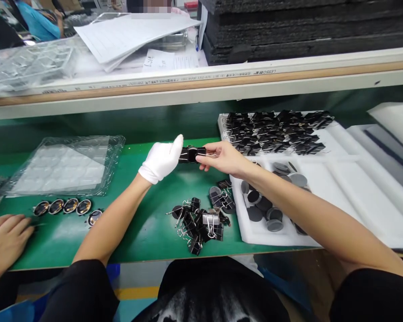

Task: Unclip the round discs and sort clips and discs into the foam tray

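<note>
My left hand point(161, 160), in a white glove, is closed on the left end of a clamped black piece, its thumb pointing up. From the right, my bare right hand point(225, 157) pinches a black binder clip point(201, 151) at the other end. Between the hands sits a dark round part point(192, 154), partly covered by fingers. Below them lies a loose heap of black binder clips point(198, 223) with silver wire handles. Beside that heap, a few clips point(225, 197) rest against grey and black discs.
Rows of clipped pieces point(275, 132) fill the back of a white foam tray point(336, 192); loose discs point(265, 205) lie in its front. Round lens-like parts point(70, 205) line up at left near a clear plastic tray point(110, 165). Another person's hand point(6, 241) rests at the left edge.
</note>
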`<state>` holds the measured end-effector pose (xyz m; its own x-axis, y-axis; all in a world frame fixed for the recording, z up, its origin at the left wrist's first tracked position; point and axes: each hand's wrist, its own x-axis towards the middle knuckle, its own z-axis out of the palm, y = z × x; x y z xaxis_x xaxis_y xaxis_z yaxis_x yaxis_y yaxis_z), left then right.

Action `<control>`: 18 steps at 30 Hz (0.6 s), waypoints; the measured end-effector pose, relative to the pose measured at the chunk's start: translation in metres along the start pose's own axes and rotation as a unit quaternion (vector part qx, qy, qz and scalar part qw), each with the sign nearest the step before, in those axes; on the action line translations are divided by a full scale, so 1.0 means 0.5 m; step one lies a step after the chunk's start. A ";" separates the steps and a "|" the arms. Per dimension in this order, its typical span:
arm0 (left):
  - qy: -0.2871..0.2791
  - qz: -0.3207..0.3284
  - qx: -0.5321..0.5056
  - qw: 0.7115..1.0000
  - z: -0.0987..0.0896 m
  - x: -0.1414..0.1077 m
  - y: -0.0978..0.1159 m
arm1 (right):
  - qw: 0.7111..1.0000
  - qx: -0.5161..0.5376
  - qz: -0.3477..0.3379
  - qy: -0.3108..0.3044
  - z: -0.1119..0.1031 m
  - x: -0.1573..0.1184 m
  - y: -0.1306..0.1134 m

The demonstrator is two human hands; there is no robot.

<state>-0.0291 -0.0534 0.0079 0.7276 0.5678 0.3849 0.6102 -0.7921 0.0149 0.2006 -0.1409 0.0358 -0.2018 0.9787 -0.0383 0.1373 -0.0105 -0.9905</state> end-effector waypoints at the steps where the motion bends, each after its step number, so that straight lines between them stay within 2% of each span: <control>1: 0.008 0.020 0.023 1.000 0.000 -0.003 0.001 | 1.000 0.001 0.000 -0.003 -0.002 -0.008 -0.002; 5: 0.030 0.024 0.035 0.999 0.006 -0.011 0.016 | 1.000 0.008 -0.005 0.000 -0.014 -0.038 0.000; 9: 0.037 0.010 0.013 0.999 0.003 -0.003 0.051 | 0.992 -0.071 -0.073 0.081 -0.024 -0.065 0.002; 11: 0.025 -0.037 -0.055 0.997 -0.007 0.010 0.081 | 0.987 -0.092 -0.086 0.101 -0.029 -0.078 -0.001; 13: 0.000 -0.096 -0.165 0.982 -0.019 0.024 0.113 | 0.989 -0.083 -0.078 0.098 -0.042 -0.095 -0.008; 15: -0.035 -0.118 -0.262 0.957 -0.028 0.034 0.133 | 0.988 -0.076 -0.082 0.109 -0.079 -0.120 -0.017; 16: -0.053 -0.130 -0.316 0.938 -0.028 0.035 0.135 | 0.985 -0.082 -0.090 0.121 -0.111 -0.138 -0.022; 18: -0.070 -0.143 -0.374 0.914 -0.020 0.028 0.118 | 0.974 -0.116 -0.110 0.160 -0.207 -0.182 -0.028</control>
<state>0.0138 -0.0942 0.0236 0.6363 0.7576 0.1456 0.4355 -0.5085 0.7428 0.3173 -0.2089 0.0666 0.0567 0.9661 0.2518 0.3483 0.2172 -0.9119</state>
